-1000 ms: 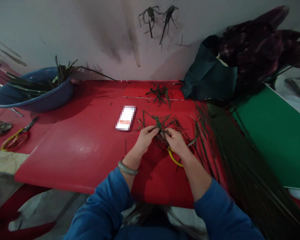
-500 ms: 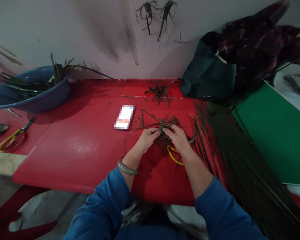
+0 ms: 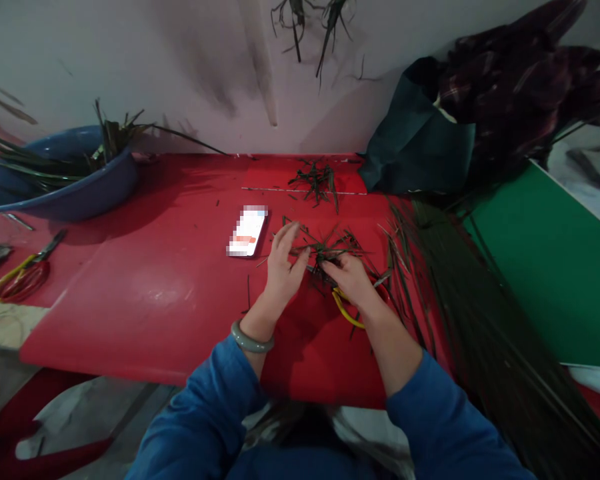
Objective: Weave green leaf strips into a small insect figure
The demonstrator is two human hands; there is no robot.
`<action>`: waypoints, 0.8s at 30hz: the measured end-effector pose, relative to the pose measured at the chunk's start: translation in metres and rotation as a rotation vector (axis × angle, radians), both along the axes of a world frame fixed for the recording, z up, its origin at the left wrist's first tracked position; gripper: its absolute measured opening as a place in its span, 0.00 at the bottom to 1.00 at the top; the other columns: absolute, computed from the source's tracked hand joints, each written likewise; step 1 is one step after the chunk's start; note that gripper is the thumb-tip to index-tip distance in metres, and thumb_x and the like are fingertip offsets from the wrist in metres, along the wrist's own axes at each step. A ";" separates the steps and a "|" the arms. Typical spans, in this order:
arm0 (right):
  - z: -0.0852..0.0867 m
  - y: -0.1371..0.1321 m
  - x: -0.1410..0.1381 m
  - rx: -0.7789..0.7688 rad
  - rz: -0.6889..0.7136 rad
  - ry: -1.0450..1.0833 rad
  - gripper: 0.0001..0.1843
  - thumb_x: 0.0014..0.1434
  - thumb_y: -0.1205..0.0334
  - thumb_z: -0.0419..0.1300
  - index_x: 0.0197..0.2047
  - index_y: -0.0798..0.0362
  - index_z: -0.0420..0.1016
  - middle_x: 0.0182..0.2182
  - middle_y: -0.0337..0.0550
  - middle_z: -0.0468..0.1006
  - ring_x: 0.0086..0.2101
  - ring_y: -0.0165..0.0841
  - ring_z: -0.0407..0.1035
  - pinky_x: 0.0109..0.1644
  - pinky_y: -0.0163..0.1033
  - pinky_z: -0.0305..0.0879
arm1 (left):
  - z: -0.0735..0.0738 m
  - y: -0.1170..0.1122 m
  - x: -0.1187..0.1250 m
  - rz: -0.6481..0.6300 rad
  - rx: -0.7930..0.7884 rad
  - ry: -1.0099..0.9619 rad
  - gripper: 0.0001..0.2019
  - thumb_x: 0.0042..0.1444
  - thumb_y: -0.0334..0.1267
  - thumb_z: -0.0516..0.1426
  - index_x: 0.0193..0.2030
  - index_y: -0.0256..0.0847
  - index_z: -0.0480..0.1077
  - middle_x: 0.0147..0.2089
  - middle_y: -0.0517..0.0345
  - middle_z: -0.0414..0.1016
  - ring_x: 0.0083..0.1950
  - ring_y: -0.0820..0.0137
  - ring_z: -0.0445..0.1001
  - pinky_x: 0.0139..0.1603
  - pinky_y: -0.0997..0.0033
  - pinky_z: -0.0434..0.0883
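A small dark green figure woven from leaf strips point(image 3: 321, 251), with thin strands sticking out all round, is pinched between the thumb and fingers of my right hand point(image 3: 349, 275). My left hand point(image 3: 285, 261) is off it, just to the left, fingers raised and apart, holding nothing. Under and beside my right hand lie scissors with yellow and red handles point(image 3: 347, 312), their blades partly hidden. Loose leaf scraps are scattered behind the figure. A phone with a lit screen point(image 3: 248, 232) lies to the left of my left hand.
A pile of leaf strips point(image 3: 316, 180) lies near the wall. Long leaves point(image 3: 460, 300) run along the right beside a green board point(image 3: 545, 267). A blue basin point(image 3: 65, 200) with leaves and more scissors point(image 3: 25, 272) are at left. A dark bag point(image 3: 420, 147) stands back right.
My left hand has let go of the woven leaf figure, moved a little left and spread its fingers. My right hand still holds the figure. The view has shifted slightly.
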State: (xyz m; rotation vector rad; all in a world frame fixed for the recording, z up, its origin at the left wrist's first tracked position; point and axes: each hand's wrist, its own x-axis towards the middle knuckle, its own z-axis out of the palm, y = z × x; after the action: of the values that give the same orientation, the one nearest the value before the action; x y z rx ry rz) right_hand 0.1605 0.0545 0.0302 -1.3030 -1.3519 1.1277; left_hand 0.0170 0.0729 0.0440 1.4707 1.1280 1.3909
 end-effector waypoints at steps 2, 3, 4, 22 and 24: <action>0.002 -0.001 -0.003 -0.011 -0.005 0.000 0.10 0.48 0.60 0.55 0.34 0.53 0.73 0.34 0.42 0.77 0.35 0.33 0.69 0.43 0.39 0.62 | 0.000 0.001 -0.003 -0.008 0.131 0.144 0.12 0.51 0.35 0.55 0.44 0.45 0.72 0.51 0.52 0.69 0.53 0.68 0.66 0.53 0.67 0.63; 0.003 -0.001 -0.005 -0.017 -0.011 0.009 0.10 0.48 0.60 0.55 0.33 0.54 0.73 0.34 0.42 0.77 0.35 0.33 0.69 0.43 0.39 0.61 | -0.001 0.002 -0.003 -0.002 0.179 0.199 0.10 0.52 0.35 0.54 0.40 0.43 0.73 0.47 0.51 0.71 0.50 0.68 0.67 0.53 0.66 0.63; 0.004 -0.001 -0.006 -0.022 -0.017 0.024 0.10 0.47 0.60 0.56 0.33 0.54 0.73 0.34 0.42 0.77 0.35 0.33 0.68 0.43 0.39 0.61 | -0.003 0.002 -0.003 0.007 0.198 0.232 0.09 0.52 0.36 0.54 0.38 0.42 0.74 0.44 0.52 0.73 0.48 0.69 0.69 0.52 0.66 0.64; -0.005 0.001 -0.004 -0.041 0.061 0.234 0.11 0.48 0.58 0.58 0.35 0.53 0.76 0.32 0.39 0.77 0.33 0.31 0.68 0.42 0.39 0.62 | -0.013 0.000 0.010 -0.039 -0.164 0.023 0.08 0.49 0.37 0.55 0.33 0.37 0.72 0.31 0.57 0.75 0.33 0.74 0.71 0.37 0.73 0.67; -0.007 0.002 -0.003 -0.023 0.065 0.197 0.12 0.49 0.58 0.58 0.36 0.53 0.76 0.33 0.40 0.77 0.34 0.32 0.68 0.43 0.39 0.62 | -0.016 0.001 0.011 -0.060 -0.189 -0.028 0.08 0.48 0.38 0.56 0.33 0.37 0.72 0.31 0.57 0.74 0.33 0.74 0.70 0.38 0.73 0.67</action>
State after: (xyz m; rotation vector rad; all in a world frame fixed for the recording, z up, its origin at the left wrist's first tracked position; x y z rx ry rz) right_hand 0.1580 0.0563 0.0230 -1.1383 -1.2457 1.2846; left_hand 0.0277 0.0738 0.0285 1.3353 1.1552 1.2256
